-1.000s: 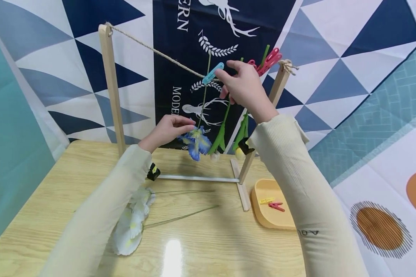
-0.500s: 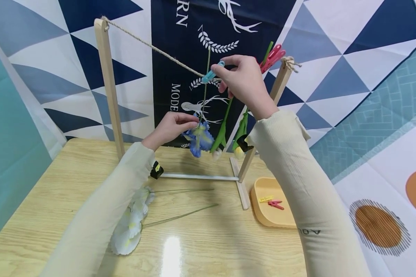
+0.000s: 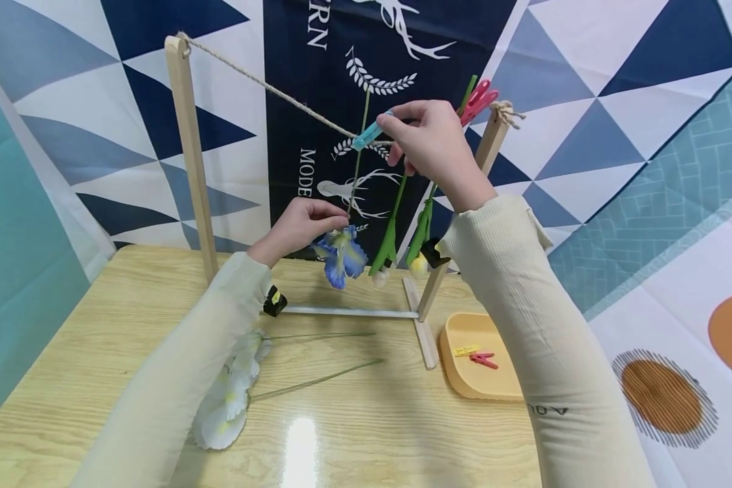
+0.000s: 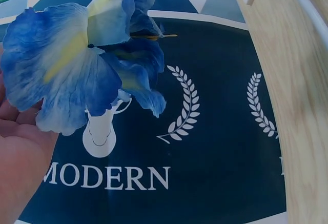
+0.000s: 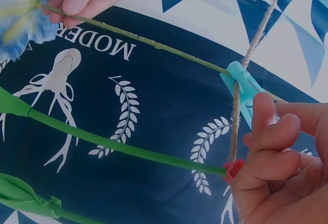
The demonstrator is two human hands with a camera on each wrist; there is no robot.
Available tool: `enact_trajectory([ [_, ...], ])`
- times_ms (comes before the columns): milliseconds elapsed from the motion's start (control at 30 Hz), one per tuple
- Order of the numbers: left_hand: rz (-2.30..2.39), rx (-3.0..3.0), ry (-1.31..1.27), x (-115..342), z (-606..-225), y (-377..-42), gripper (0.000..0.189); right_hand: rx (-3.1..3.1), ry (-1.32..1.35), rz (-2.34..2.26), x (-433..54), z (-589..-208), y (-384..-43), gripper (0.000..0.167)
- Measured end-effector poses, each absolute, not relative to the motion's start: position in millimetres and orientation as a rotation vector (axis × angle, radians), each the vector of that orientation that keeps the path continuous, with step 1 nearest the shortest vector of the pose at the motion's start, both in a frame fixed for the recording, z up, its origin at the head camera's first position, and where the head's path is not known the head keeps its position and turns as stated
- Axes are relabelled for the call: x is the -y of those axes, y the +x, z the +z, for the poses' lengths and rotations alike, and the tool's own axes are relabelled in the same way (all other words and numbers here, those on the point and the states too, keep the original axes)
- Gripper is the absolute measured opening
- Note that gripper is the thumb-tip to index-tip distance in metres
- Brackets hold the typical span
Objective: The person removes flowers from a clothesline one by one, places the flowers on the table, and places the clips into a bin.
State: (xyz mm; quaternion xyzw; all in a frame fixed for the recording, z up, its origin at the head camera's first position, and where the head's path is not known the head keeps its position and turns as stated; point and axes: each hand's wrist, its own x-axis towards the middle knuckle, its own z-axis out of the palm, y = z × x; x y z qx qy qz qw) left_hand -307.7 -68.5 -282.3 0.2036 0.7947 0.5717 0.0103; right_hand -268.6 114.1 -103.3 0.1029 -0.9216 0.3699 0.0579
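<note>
In the head view my left hand (image 3: pixel 299 225) pinches the thin stem of a blue artificial iris (image 3: pixel 341 256), just behind its bloom. The bloom hangs downward and the stem (image 5: pixel 154 43) runs up past the rope (image 3: pixel 268 85). My right hand (image 3: pixel 436 142) pinches the handle end of a light blue clothespin (image 3: pixel 369 134) between thumb and index finger. In the right wrist view the clothespin's jaws sit on the stem and rope where they cross. The left wrist view shows the blue and yellow petals (image 4: pixel 61 70) over part of my left palm.
Two green-stemmed flowers (image 3: pixel 390 244) hang head down to the right, with a red clothespin (image 3: pixel 479 102) above. Wooden posts (image 3: pixel 189 149) carry the rope. An orange tray (image 3: pixel 451 362) holds red and yellow clothespins (image 3: pixel 483 359). White flowers (image 3: pixel 226 403) lie on the table.
My right index finger and thumb have come together on the clothespin's end. The iris rose a little, then dropped back, with my left hand still pinching its stem.
</note>
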Motion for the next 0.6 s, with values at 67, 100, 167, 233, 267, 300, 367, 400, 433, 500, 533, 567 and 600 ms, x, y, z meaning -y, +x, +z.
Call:
enact_trajectory([
  [67, 1.769, -2.493, 0.640, 71.4, -282.5, -306.0, 0.027, 2.804, 0.322, 1.120, -115.0, -103.0, -267.6, 0.044],
  [100, 1.763, -2.496, 0.640, 72.7, -282.6, -305.1, 0.027, 2.809, 0.328, 1.119, -115.5, -102.8, -267.1, 0.043],
  [167, 1.752, -2.497, 0.636, 75.7, -283.6, -303.3, 0.028, 2.815, 0.342, 1.118, -116.6, -102.7, -266.4, 0.040],
  [233, 1.745, -2.494, 0.641, 78.4, -283.9, -301.4, 0.028, 2.819, 0.353, 1.121, -117.4, -102.9, -265.9, 0.038],
  [267, 1.746, -2.489, 0.644, 79.4, -284.0, -300.6, 0.028, 2.819, 0.358, 1.113, -117.7, -103.0, -265.8, 0.038],
  [300, 1.747, -2.483, 0.647, 80.3, -284.1, -299.9, 0.027, 2.818, 0.359, 1.106, -117.8, -103.3, -265.7, 0.038],
  [367, 1.749, -2.475, 0.656, 81.4, -284.6, -299.6, 0.029, 2.803, 0.368, 1.092, -118.2, -104.2, -266.0, 0.037],
  [400, 1.753, -2.471, 0.659, 81.7, -285.0, -299.8, 0.029, 2.793, 0.370, 1.087, -118.4, -104.8, -266.3, 0.036],
  [433, 1.755, -2.469, 0.661, 81.8, -285.3, -299.9, 0.030, 2.782, 0.373, 1.079, -118.6, -105.5, -266.6, 0.036],
  [500, 1.758, -2.468, 0.665, 81.9, -285.8, -300.0, 0.030, 2.753, 0.376, 1.082, -118.6, -106.6, -267.1, 0.034],
  [533, 1.760, -2.469, 0.668, 82.0, -286.1, -300.0, 0.030, 2.738, 0.378, 1.097, -118.5, -107.1, -267.4, 0.032],
  [567, 1.761, -2.471, 0.670, 82.1, -286.3, -300.0, 0.029, 2.725, 0.374, 1.112, -118.2, -107.5, -267.6, 0.031],
  [600, 1.764, -2.474, 0.671, 82.2, -286.0, -299.5, 0.029, 2.717, 0.365, 1.126, -117.7, -107.7, -267.9, 0.031],
])
